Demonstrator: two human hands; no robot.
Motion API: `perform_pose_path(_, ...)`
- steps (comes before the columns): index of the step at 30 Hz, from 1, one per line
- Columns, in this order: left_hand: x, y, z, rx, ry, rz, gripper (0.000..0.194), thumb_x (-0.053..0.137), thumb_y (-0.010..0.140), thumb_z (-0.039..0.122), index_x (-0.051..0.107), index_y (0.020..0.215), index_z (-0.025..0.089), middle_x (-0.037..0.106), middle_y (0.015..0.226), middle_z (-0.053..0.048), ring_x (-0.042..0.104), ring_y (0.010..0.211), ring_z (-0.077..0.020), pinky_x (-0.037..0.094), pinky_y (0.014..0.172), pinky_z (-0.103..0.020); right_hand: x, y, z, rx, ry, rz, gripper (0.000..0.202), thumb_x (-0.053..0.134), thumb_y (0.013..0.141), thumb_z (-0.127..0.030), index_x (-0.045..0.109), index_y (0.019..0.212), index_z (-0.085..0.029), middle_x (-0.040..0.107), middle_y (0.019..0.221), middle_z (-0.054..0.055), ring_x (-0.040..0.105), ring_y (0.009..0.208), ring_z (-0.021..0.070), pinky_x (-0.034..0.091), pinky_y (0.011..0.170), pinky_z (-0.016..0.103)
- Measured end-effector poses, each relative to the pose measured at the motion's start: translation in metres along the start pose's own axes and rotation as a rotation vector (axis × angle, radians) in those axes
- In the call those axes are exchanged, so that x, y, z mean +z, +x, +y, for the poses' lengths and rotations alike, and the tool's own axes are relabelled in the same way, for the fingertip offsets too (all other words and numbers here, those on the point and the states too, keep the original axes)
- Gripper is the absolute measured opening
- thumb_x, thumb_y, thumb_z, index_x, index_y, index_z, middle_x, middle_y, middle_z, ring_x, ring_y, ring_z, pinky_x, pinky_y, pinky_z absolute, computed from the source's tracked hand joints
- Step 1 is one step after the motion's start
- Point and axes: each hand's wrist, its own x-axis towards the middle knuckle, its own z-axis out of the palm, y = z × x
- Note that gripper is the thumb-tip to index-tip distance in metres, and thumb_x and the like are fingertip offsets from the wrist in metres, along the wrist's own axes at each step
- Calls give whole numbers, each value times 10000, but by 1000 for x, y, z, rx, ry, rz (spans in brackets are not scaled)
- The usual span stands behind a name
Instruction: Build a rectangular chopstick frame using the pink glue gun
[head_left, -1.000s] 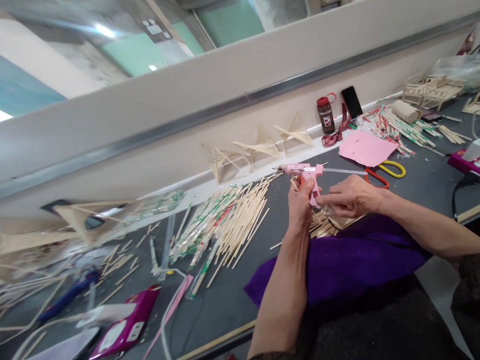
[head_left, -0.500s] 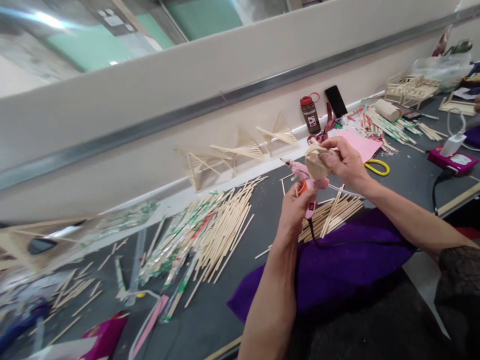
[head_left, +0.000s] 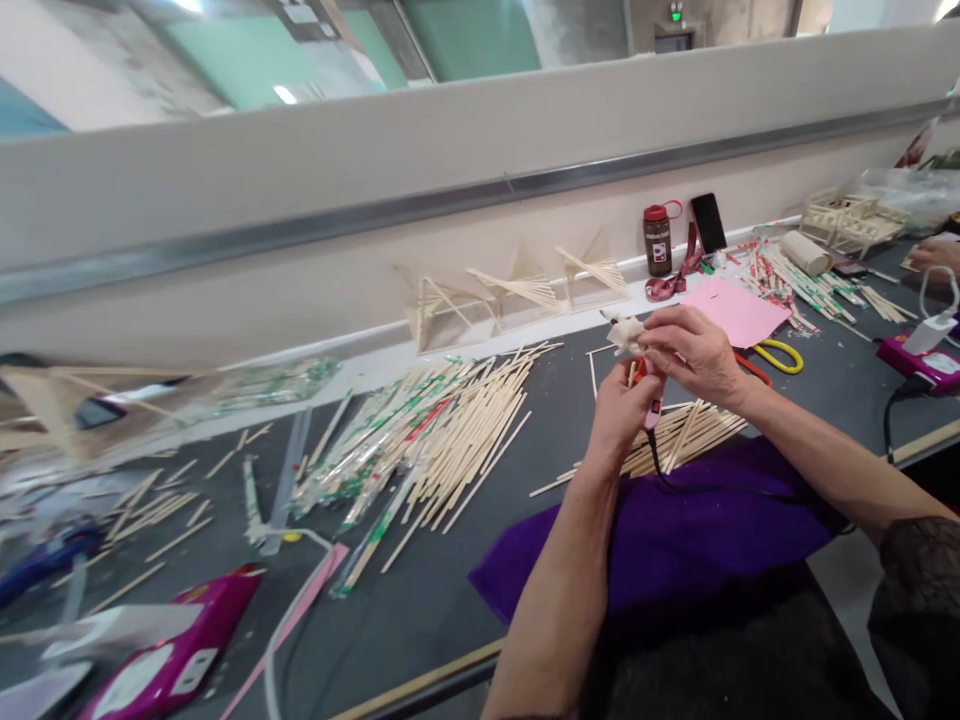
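Gripping the pink glue gun (head_left: 653,414) just right of mid-frame, the left hand (head_left: 621,412) probably holds it upright like that so the right hand (head_left: 694,350) can pinch some crumpled pale cloth (head_left: 625,334) against its front end.

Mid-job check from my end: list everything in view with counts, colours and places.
Glue gun: one, pink, left hand
Crumpled wipe: one, off-white, right hand
Bare sticks: many, pale, centre, left, below hands
Wrapped sticks: many, mostly green-marked, centre
Stick frames: three, pale, along wall
Bottle: one, brown, red cap, by wall
Phone: one, black, against wall
Paper sheet: one, pink, right
Handle loops: two, red, yellow, by paper sheet
Tube: one, beige, right
Power boxes: two, magenta, lower left, right
Fabric: one, purple, near edge
Table: one, dark grey, beneath
Co-worker's hand: one, right edge
Left hand: one, bare, gripping glue gun
Right hand: one, bare, holding wipe
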Motion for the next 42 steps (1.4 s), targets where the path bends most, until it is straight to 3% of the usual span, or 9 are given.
perform_pose_path(6, 0, 1, -3, 24, 234, 2, 226, 665, 687, 307, 666, 876, 182, 621, 678, 31, 541, 616, -128, 413, 612, -240, 2, 4, 8, 8, 54, -29, 57, 637, 877, -216, 688, 851, -216, 689, 943, 49, 644, 907, 189, 524, 839, 359)
perform_pose_path(15, 0, -8, 13, 21, 567, 20, 296, 639, 777, 374, 692, 1014, 205, 705, 744, -7, 640, 696, -191, 462, 681, -277, 0, -4, 12, 42, -100, -83, 219, 612, 885, -286, 621, 1087, -201, 661, 1068, 107, 626, 990, 229, 526, 848, 378)
perform_pose_path(20, 0, -9, 14, 47, 744, 19, 344, 611, 836, 409, 686, 1109, 214, 748, 851, -45, 671, 763, -214, 479, 736, -300, -1, 0, 3, 79, -226, -92, 126, 579, 879, -255, 638, 966, -186, 660, 930, 86, 615, 851, 202, 504, 737, 329)
perform_pose_path(25, 0, -12, 20, 55, 826, 18, 366, 589, 855, 384, 687, 1160, 206, 756, 888, -66, 679, 802, -227, 463, 748, -303, 1, 6, -1, 25, -319, -67, 151, 519, 885, -257, 638, 854, -169, 644, 835, 75, 582, 753, 176, 456, 650, 294)
perform_pose_path(28, 1, -11, 21, 56, 880, 0, 315, 574, 852, 351, 716, 1091, 202, 745, 842, -70, 665, 775, -230, 433, 707, -300, 6, 6, -2, 32, -390, -72, 182, 485, 881, -250, 633, 819, -164, 640, 804, 73, 568, 711, 164, 420, 613, 285)
perform_pose_path(32, 1, -9, 18, 72, 869, 3, 168, 593, 807, 326, 704, 852, 209, 697, 728, -47, 614, 693, -207, 364, 632, -285, 15, 7, -3, 171, -432, -104, 144, 491, 845, -244, 614, 816, -175, 645, 822, 70, 558, 708, 158, 387, 607, 284)
perform_pose_path(36, -1, -9, 15, 84, 631, -29, 199, 566, 789, 350, 583, 645, 212, 583, 572, 9, 528, 573, -156, 332, 590, -266, 18, 11, 9, 400, -329, -22, 66, 533, 794, -239, 572, 758, -199, 620, 758, 35, 519, 671, 142, 380, 625, 288)
perform_pose_path(39, -1, -9, 13, 48, 439, -70, 281, 580, 763, 392, 503, 564, 210, 498, 500, 37, 457, 514, -125, 314, 561, -254, 4, 15, 28, 626, -189, 104, 135, 552, 783, -250, 517, 658, -215, 554, 635, -4, 471, 611, 127, 380, 609, 286)
perform_pose_path(42, -1, -7, 12, -8, 318, -85, 313, 623, 712, 430, 476, 547, 208, 453, 483, 49, 400, 488, -107, 291, 533, -250, -18, 18, 45, 762, 155, 136, 193, 585, 783, -293, 529, 618, -209, 528, 582, -17, 456, 548, 107, 379, 543, 268)
